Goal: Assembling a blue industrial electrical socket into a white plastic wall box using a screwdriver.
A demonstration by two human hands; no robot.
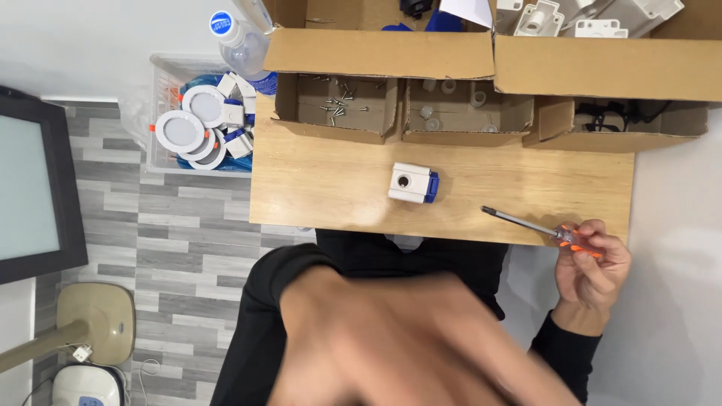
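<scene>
The right hand (590, 259) is closed around the orange handle of a screwdriver (526, 224) at the surface's (323, 188) near edge. The left hand (406, 338) is blurred close to the camera; its grip cannot be told. The white-and-blue box (412, 183) lies mid-surface, best steadied before the tip meets it.

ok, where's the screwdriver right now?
Head view, lower right: the screwdriver is held in the right hand at the wooden table's front right corner, tip pointing left toward the white-and-blue box.
</scene>
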